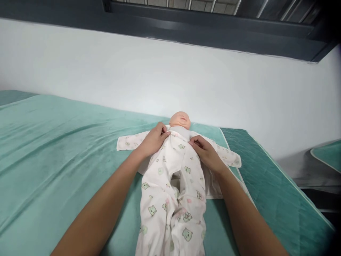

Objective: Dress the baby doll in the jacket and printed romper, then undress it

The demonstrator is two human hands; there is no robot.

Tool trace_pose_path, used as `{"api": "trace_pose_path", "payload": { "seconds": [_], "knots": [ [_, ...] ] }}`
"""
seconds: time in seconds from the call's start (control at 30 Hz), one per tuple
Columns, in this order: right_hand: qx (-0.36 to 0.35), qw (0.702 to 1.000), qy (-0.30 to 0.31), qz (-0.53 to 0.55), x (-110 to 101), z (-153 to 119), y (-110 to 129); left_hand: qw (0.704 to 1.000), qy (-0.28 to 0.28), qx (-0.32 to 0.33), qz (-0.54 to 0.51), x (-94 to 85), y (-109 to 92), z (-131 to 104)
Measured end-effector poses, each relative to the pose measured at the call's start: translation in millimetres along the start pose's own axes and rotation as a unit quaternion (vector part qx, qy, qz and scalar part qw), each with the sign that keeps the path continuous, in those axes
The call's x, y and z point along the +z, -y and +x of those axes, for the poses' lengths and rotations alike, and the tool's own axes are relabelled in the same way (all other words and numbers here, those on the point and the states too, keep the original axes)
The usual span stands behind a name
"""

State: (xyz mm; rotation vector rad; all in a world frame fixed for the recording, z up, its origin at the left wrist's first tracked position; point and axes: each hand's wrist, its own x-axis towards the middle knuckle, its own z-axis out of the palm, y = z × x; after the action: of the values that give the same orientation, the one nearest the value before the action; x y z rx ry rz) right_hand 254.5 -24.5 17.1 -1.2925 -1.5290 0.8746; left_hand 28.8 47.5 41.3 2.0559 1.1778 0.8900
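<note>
A baby doll (180, 120) lies on its back, its head toward the wall. White baby pants (165, 181) with a green bear print lie over its body, the legs stretching toward me. Beneath the doll a matching baby top (215, 181) is spread out, one sleeve to each side. My left hand (157, 137) pinches the pants' waistband at its left corner, close to the doll's chest. My right hand (205, 151) is closed at the waistband's right corner, its fingertips curled on the fabric. The doll's arms and legs are hidden.
A light green sheet (66, 160) with wrinkles covers the bed. Darker quilted bedding (266, 177) shows on the right. Behind the doll stands a white wall (149, 78), with a dark window frame (170, 26) and metal bars above. Another green-covered surface (329, 154) is at the far right.
</note>
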Motion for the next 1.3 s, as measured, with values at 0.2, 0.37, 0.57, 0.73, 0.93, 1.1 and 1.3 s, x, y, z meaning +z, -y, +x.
{"api": "trace_pose_path", "payload": {
  "seconds": [0.2,0.37,0.57,0.73,0.93,1.1,1.3],
  "knots": [
    [-0.018,1.000,-0.011,0.015,1.6,-0.5,-4.9,1.000,-0.011,0.026,-0.002,5.5,3.5,1.5],
    [-0.144,0.987,-0.056,-0.035,2.7,2.6,-5.0,0.988,0.006,0.142,0.065,1.9,3.5,2.0],
    [-0.123,0.991,-0.022,-0.041,3.8,10.9,-2.6,0.995,0.039,0.095,0.017,1.4,8.5,3.5],
    [-0.101,0.991,0.030,-0.080,-2.2,19.6,8.5,0.996,0.044,0.070,0.025,1.5,7.9,5.9],
    [-0.048,0.987,0.010,-0.152,-8.3,35.3,11.5,0.999,0.020,0.039,-0.008,4.2,16.9,20.0],
    [-0.029,0.973,-0.045,-0.224,-11.6,58.3,2.4,0.999,-0.018,-0.006,-0.026,8.8,24.1,31.1],
    [0.002,0.973,-0.086,-0.216,-5.9,81.1,-9.9,0.996,-0.081,-0.036,0.019,15.9,25.0,36.2]
  ]
}}
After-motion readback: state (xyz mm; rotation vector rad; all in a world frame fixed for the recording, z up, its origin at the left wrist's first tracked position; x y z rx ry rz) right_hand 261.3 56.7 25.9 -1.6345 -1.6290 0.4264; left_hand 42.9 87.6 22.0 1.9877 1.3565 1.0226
